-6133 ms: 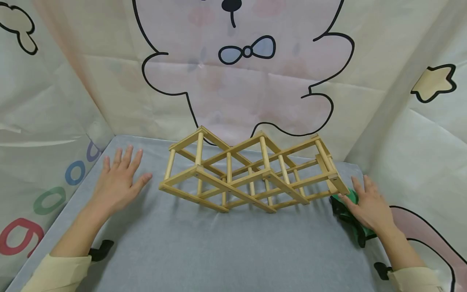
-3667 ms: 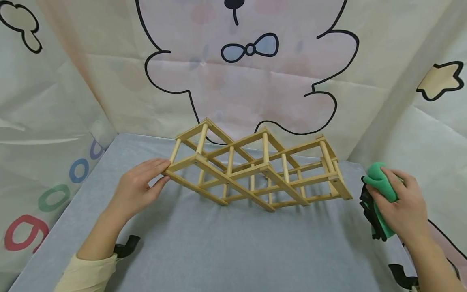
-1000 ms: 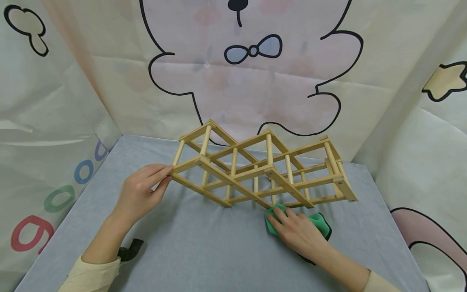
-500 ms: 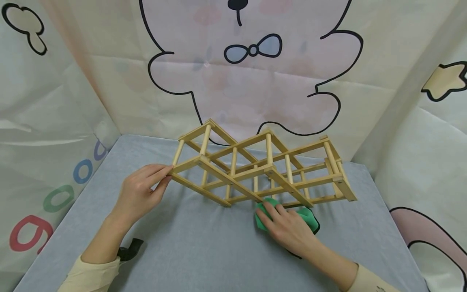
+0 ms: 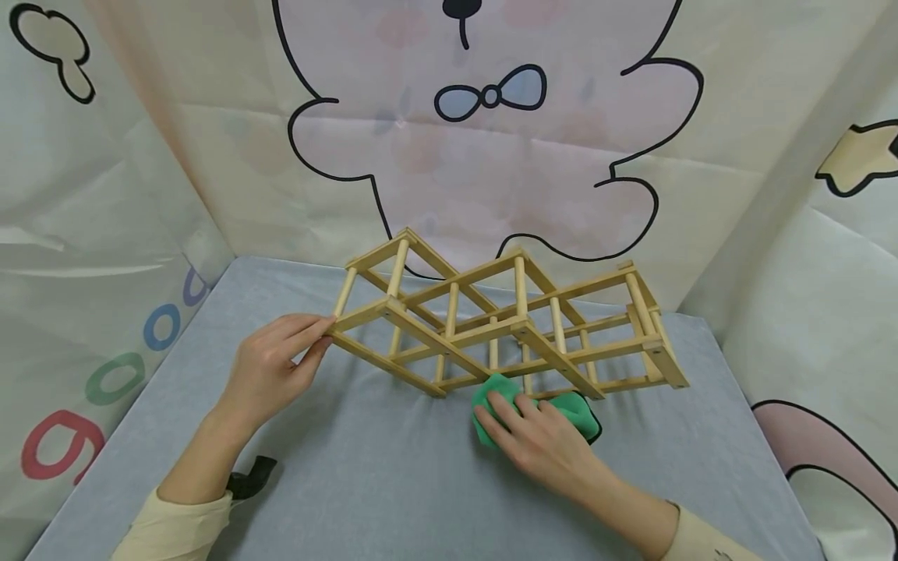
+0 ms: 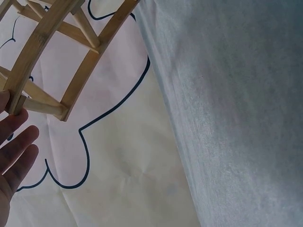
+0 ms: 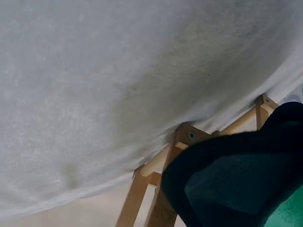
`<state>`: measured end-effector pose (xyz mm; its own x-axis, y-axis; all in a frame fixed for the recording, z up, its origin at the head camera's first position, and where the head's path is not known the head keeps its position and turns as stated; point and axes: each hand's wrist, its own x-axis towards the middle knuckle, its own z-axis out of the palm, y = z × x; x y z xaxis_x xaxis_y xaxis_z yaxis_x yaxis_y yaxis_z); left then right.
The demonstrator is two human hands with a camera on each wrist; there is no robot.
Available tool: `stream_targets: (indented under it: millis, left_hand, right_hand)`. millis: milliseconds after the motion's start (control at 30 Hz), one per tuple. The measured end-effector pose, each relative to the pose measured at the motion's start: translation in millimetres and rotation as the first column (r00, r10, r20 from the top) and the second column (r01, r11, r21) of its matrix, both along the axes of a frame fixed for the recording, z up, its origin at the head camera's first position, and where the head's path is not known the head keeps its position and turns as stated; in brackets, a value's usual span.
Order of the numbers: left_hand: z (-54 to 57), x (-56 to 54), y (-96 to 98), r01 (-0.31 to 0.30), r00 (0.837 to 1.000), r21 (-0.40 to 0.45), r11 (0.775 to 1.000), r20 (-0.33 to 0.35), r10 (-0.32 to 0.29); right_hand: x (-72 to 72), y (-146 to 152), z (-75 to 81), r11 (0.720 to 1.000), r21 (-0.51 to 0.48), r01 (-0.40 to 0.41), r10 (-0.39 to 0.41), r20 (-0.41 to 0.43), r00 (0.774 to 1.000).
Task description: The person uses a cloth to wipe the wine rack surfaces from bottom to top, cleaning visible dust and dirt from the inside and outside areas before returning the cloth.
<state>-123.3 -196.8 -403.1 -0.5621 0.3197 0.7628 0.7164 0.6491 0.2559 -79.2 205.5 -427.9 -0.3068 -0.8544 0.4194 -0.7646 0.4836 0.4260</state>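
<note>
A light wooden lattice rack (image 5: 435, 340), made of crossed slats and round dowels, stands on the table. My left hand (image 5: 270, 362) pinches its left end corner between thumb and fingers; the left wrist view shows fingertips at the end of a slat (image 6: 85, 73). My right hand (image 5: 543, 446) holds a green cloth (image 5: 577, 413) with black edging against the rack's lower front, near the middle. The palm side of that hand is hidden. Up close in the right wrist view, the dark edge of the cloth (image 7: 222, 189) covers part of the rack (image 7: 189, 137).
A pale blue-grey cloth covers the table (image 5: 393, 483). Printed fabric walls (image 5: 231, 140) rise behind it and at both sides, close to the rack's back. A black strap end (image 5: 251, 478) sticks out at the left wrist.
Both hands were spread and the cloth lay at the right. Since then my left hand has gripped the rack, and my right hand took the cloth and slid it leftward along the lower front.
</note>
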Motion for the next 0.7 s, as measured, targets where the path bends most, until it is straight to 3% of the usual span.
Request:
stream_targets:
  millis: [267,467,700]
  left_hand:
    - [-0.1,-0.6,0.0,0.004,1.000,0.009,1.000,-0.008,-0.004]
    - [-0.1,-0.7,-0.1,0.003,1.000,0.009,1.000,-0.009,-0.003]
    - [-0.3,-0.1,-0.2,0.004,1.000,0.005,1.000,-0.002,-0.004]
  right_hand:
    - [-2.8,-4.8,-4.7,0.995,0.086,0.042,-0.040,-0.031,0.999]
    - [-0.6,-11.7,-3.4,0.997,0.077,0.004,-0.001,-0.032,0.999]
    - [-2.0,-19.3,-8.0,0.988,0.139,0.063,-0.070,0.046,0.997]
